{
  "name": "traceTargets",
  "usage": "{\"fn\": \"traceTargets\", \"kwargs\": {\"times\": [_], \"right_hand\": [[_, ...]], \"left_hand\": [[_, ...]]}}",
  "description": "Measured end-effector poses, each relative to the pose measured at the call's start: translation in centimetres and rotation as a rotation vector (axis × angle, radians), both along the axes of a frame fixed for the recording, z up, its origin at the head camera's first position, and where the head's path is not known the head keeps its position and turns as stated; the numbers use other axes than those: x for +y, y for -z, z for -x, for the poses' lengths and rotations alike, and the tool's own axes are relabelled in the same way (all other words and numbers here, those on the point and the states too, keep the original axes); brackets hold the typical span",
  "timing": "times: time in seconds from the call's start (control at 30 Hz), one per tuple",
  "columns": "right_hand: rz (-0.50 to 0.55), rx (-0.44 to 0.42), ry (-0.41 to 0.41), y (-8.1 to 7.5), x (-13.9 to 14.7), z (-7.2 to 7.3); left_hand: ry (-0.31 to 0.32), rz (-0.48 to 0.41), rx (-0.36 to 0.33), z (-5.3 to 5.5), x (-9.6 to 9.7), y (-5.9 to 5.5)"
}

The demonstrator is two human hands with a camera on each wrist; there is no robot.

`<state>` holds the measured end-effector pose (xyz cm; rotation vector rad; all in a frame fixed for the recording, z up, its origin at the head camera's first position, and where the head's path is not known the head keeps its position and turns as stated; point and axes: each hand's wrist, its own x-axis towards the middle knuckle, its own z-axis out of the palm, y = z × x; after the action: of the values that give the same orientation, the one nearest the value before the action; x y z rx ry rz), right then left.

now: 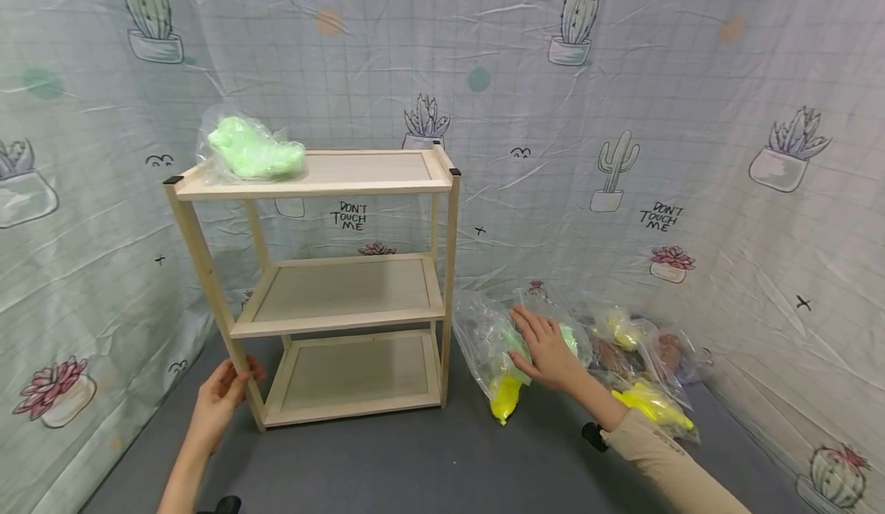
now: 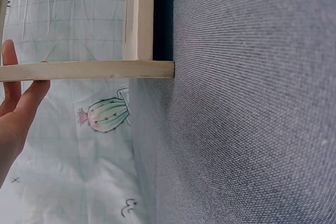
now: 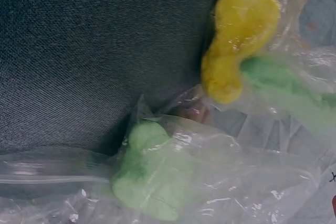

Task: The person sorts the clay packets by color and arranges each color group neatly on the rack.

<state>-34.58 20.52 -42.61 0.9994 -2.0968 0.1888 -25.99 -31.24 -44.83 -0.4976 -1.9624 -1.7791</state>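
Observation:
A light wooden three-tier shelf (image 1: 339,320) stands on the grey surface. My left hand (image 1: 220,399) holds the shelf's front left leg (image 1: 207,268) low down, its thumb and fingers on either side of the post; the left wrist view shows that leg (image 2: 105,70) crossing in front of the fingers. My right hand (image 1: 551,351) has its fingers extended over clear plastic bags right of the shelf. Near it are a yellow item (image 1: 506,399) and pale green soft lumps (image 3: 157,177) in bags. Whether the right fingertips touch the plastic is unclear.
A bagged pale green lump (image 1: 252,149) rests on the shelf's top tier at the left. Farther right lie more bags with yellow (image 1: 657,408) and brown (image 1: 669,349) contents. Cactus-printed cloth (image 1: 525,114) hangs behind and on both sides.

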Motion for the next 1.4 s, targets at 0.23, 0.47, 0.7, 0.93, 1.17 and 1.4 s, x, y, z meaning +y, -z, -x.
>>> {"fn": "traceTargets", "kwargs": {"times": [0.23, 0.47, 0.7, 0.93, 1.17, 1.4], "right_hand": [[-0.038, -0.123, 0.057, 1.1, -0.2, 0.4], [-0.06, -0.244, 0.143, 1.9, -0.1, 0.5], [-0.112, -0.201, 0.195, 2.4, 0.1, 0.2], [-0.156, -0.215, 0.262, 2.9, 0.4, -0.1], [-0.119, -0.299, 0.226, 2.9, 0.3, -0.7], [-0.089, -0.305, 0.208, 2.8, 0.4, -1.0]], "left_hand": [[-0.005, -0.011, 0.0, 0.0, 0.0, 0.1], [-0.01, -0.001, -0.007, 0.2, 0.0, 0.1], [0.001, -0.005, -0.003, 0.1, 0.1, 0.1], [0.008, -0.013, 0.007, 0.1, 0.1, 0.0], [0.004, -0.028, 0.018, 0.2, 0.1, 0.1], [-0.029, 0.01, -0.014, 0.1, 0.1, 0.0]]}}
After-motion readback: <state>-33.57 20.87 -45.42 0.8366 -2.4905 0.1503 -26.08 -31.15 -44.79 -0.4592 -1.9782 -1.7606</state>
